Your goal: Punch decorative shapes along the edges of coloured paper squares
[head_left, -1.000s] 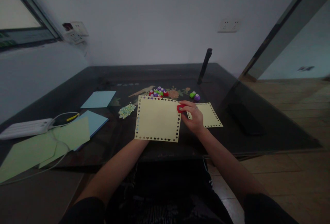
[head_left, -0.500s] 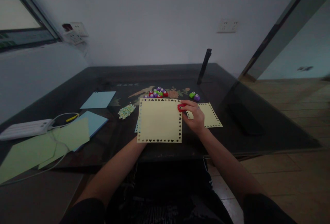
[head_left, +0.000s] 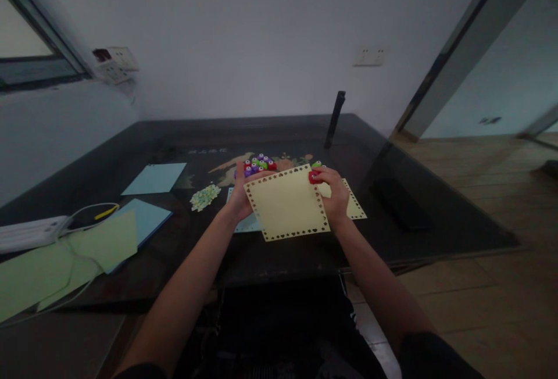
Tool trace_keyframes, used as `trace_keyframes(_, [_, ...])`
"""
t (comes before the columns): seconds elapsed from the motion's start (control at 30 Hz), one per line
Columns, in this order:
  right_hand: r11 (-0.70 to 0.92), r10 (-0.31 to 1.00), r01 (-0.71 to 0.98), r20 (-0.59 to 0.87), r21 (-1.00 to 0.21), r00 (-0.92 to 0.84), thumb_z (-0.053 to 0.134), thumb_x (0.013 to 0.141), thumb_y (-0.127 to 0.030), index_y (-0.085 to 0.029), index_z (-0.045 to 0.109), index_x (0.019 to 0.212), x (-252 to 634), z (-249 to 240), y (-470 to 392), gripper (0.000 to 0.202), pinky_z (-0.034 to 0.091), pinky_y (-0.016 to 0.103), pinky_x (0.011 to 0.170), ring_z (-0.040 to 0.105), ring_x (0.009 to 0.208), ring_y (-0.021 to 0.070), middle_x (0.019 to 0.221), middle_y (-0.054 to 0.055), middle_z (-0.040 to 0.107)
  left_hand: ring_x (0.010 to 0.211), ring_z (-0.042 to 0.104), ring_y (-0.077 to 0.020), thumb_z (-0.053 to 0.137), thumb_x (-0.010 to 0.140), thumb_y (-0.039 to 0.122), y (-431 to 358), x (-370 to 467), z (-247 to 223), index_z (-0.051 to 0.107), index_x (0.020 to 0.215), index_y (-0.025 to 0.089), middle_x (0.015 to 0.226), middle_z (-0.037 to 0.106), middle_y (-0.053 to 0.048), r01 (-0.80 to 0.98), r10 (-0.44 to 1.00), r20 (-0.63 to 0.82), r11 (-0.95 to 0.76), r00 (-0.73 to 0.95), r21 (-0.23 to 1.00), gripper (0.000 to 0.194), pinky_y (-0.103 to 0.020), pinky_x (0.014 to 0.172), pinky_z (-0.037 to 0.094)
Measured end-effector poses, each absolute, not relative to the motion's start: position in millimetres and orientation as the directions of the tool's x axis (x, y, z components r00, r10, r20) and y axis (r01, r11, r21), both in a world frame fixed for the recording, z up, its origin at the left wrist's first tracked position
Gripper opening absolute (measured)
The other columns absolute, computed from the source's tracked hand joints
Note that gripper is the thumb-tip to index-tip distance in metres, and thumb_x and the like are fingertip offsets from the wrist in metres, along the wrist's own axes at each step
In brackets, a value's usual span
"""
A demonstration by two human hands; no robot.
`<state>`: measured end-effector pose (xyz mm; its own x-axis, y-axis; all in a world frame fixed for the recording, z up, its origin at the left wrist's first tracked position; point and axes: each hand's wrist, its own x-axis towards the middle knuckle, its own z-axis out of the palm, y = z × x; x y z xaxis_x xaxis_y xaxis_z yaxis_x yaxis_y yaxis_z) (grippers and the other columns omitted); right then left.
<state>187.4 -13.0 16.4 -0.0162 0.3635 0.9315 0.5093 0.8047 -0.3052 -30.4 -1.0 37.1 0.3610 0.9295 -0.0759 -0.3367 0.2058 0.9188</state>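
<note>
Right hand (head_left: 336,194) has a small, red, plastic-looking punch (head_left: 314,177) gripped at the upper right corner of a tilted, square, pale-yellow paper sheet (head_left: 286,204) with a hole-patterned border. Left hand (head_left: 238,197) looks spread open by the opposite edge, farther from the punch, fingers partly behind the sheet.

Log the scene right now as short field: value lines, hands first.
Right hand: holds a red punch at the upper right corner of the yellow sheet
Left hand: open, thumb raised, by the sheet's left edge; fingers partly hidden
Sheet border: small cut-out shapes
Partly covered by sheet: blue sheet
Beyond hands: cluster of red, green and purple punches
Left of left hand: pile of paper scraps
Behind right hand: second yellow sheet, partly hidden
</note>
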Motion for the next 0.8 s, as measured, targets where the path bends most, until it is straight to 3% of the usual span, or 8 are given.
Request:
trace_keyframes(0.07, [0.790, 0.370, 0.524, 0.929, -0.318, 0.005, 0.058, 0.078, -0.015, -0.025, 0.056, 0.094, 191.5, 16.8, -10.7, 0.019, 0.050, 0.038, 0.082, 0.061, 0.096, 0.0195, 0.102, 0.004, 0.064, 0.091, 0.064, -0.0255, 0.043, 0.071, 0.076, -1.7, -30.1, 34.1, 0.065, 0.102, 0.013, 0.087, 0.071, -0.011, -0.347, 0.927, -0.054, 0.193, 0.372, 0.918, 0.074, -0.032, 0.075, 0.049])
trace_keyframes(0.2, [0.760, 0.384, 0.557, 0.923, -0.333, 0.029, 0.057, 0.078, -0.017, -0.025, 0.055, 0.093, 197.7, 18.0, -7.4, 0.017, 0.050, 0.037, 0.080, 0.061, 0.094, 0.0192, 0.100, 0.004, 0.064, 0.087, 0.064, -0.0210, 0.065, 0.069, 0.052, -3.2, -26.2, 27.2, 0.064, 0.106, 0.016, 0.094, 0.070, -0.008, -0.270, 0.931, -0.001, 0.107, 0.365, 0.957, 0.052, -0.028, 0.074, 0.049])
trace_keyframes(0.37, [0.747, 0.380, 0.584, 0.925, -0.317, 0.016, 0.056, 0.080, -0.017, -0.024, 0.055, 0.092, 199.8, 20.5, -7.2, 0.015, 0.050, 0.037, 0.080, 0.061, 0.092, 0.0191, 0.097, 0.005, 0.064, 0.079, 0.065, -0.0199, 0.072, 0.065, 0.039, -2.9, -20.9, 24.3, 0.067, 0.096, 0.013, 0.093, 0.070, -0.010, -0.106, 0.956, 0.041, -0.010, 0.290, 0.994, 0.041, -0.029, 0.073, 0.050])
trace_keyframes(0.5, [0.751, 0.375, 0.594, 0.927, -0.287, -0.026, 0.055, 0.080, -0.016, -0.023, 0.055, 0.092, 200.3, 19.2, -5.6, 0.014, 0.049, 0.038, 0.081, 0.061, 0.093, 0.0193, 0.096, 0.005, 0.064, 0.071, 0.064, -0.0179, 0.069, 0.068, 0.039, -0.8, -21.0, 22.9, 0.068, 0.085, 0.013, 0.085, 0.071, -0.008, 0.039, 0.978, 0.088, -0.097, 0.189, 0.994, 0.031, -0.028, 0.066, 0.050])
trace_keyframes(0.8, [0.739, 0.420, 0.597, 0.906, -0.311, -0.048, 0.051, 0.079, -0.014, -0.024, 0.054, 0.095, 202.1, 12.1, -0.4, 0.019, 0.051, 0.038, 0.078, 0.060, 0.093, 0.0198, 0.098, 0.006, 0.063, 0.060, 0.063, -0.0150, 0.066, 0.070, 0.044, -0.3, -22.7, 22.5, 0.067, 0.079, 0.014, 0.072, 0.069, -0.004, 0.084, 0.984, 0.139, -0.149, 0.111, 0.985, 0.031, -0.024, 0.056, 0.048])
